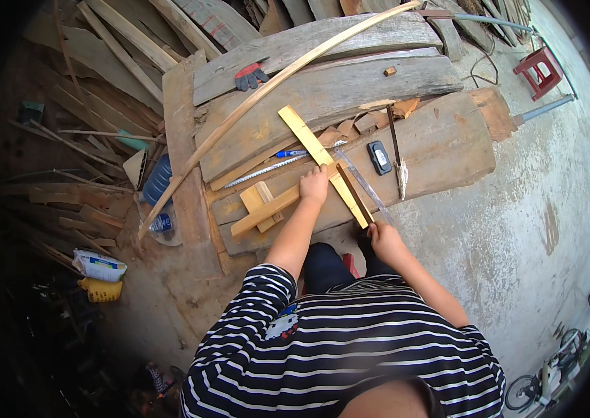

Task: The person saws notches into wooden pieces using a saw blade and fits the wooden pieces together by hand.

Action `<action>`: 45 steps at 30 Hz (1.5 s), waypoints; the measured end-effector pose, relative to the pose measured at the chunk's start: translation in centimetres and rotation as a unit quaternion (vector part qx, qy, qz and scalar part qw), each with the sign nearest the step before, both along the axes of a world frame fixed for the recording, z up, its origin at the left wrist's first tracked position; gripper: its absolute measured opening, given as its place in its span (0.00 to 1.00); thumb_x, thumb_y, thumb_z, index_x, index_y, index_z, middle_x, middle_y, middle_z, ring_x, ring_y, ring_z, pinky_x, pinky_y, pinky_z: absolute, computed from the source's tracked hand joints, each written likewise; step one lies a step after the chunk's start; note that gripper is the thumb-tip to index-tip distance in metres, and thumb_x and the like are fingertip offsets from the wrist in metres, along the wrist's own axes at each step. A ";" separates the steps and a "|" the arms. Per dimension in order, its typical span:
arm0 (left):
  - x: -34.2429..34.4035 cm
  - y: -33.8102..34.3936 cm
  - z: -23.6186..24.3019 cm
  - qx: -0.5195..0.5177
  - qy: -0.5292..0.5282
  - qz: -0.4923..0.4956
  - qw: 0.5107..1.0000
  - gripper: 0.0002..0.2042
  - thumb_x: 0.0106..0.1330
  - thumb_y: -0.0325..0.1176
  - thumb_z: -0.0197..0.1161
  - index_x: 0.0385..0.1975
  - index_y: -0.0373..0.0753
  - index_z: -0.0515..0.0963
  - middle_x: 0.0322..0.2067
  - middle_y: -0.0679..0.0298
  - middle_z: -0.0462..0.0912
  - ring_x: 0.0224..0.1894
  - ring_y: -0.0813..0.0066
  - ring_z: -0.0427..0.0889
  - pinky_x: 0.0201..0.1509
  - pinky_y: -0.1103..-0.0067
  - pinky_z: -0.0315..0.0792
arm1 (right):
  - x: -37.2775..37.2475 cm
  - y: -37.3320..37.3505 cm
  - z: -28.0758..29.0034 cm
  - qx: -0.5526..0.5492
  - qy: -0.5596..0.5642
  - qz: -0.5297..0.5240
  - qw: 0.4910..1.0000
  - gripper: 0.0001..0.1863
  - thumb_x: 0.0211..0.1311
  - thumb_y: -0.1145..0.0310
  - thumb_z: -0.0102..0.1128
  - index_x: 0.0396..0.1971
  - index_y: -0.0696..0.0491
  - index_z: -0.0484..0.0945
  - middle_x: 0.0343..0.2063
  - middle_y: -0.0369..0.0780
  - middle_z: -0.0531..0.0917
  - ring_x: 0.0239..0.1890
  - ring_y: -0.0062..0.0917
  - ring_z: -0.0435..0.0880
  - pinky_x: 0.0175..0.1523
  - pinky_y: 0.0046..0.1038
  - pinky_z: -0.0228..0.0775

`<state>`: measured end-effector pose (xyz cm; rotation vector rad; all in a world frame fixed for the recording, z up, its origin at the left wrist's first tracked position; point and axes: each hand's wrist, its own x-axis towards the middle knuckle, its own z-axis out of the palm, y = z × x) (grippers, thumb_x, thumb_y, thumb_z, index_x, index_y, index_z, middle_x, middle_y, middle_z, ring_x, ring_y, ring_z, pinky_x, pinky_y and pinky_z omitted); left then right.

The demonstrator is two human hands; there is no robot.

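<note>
My left hand (314,182) is closed over a pale wooden strip (299,131), where it crosses a wooden bar (267,212). The bar's lower end rests over a short wooden block (259,200). My right hand (386,242) is closed at the near end of the strip, around the end of a thin dark blade-like strip (355,194) lying along its right edge. Whether it also grips the wood is hidden. Close by lie a clear ruler (365,178), a blue pen-like tool (291,153), a marked metal ruler (266,169) and a black-and-grey device (379,157).
Thick grey planks (351,83) form the work surface. A long curved wooden strip (253,99) spans its left side. A red-and-grey glove (250,76) and a dark rod with a pale end (395,146) lie on it. A red stool (539,72) stands far right; blue bottles (158,180) stand left.
</note>
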<state>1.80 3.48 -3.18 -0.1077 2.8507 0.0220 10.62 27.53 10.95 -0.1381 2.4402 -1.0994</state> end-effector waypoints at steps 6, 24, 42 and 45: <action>3.1 2.1 -1.0 -0.005 0.042 0.035 0.998 0.22 0.61 0.34 0.58 0.57 0.43 0.66 0.57 0.60 0.68 0.60 0.64 0.67 0.62 0.52 0.57 | -0.2 7.1 7.5 -0.066 -0.006 -0.171 0.983 0.13 0.73 0.67 0.44 0.31 0.59 0.72 0.16 0.47 0.75 0.20 0.38 0.77 0.29 0.35 0.67; 10.4 7.8 46.2 0.525 0.397 -0.344 0.669 0.09 0.64 0.28 0.58 0.42 0.44 0.80 0.39 0.61 0.82 0.38 0.73 0.82 0.39 0.75 0.74 | -2.6 6.2 4.4 0.030 0.044 -0.040 0.998 0.14 0.72 0.65 0.45 0.32 0.61 0.71 0.24 0.53 0.78 0.28 0.48 0.78 0.34 0.39 0.68; 14.0 6.9 47.0 0.484 0.534 -0.267 0.640 0.10 0.70 0.29 0.50 0.47 0.43 0.75 0.37 0.59 0.82 0.34 0.68 0.83 0.34 0.78 0.76 | -8.1 0.2 4.9 0.025 0.107 0.104 0.988 0.12 0.70 0.67 0.47 0.33 0.61 0.73 0.27 0.54 0.80 0.31 0.49 0.81 0.34 0.40 0.70; 16.1 5.4 47.8 0.478 0.561 -0.259 0.624 0.11 0.71 0.30 0.49 0.48 0.42 0.75 0.36 0.58 0.82 0.33 0.67 0.83 0.33 0.78 0.76 | -7.8 -0.4 4.4 0.024 0.095 0.103 0.990 0.12 0.70 0.67 0.48 0.33 0.61 0.73 0.27 0.54 0.81 0.31 0.49 0.82 0.35 0.40 0.71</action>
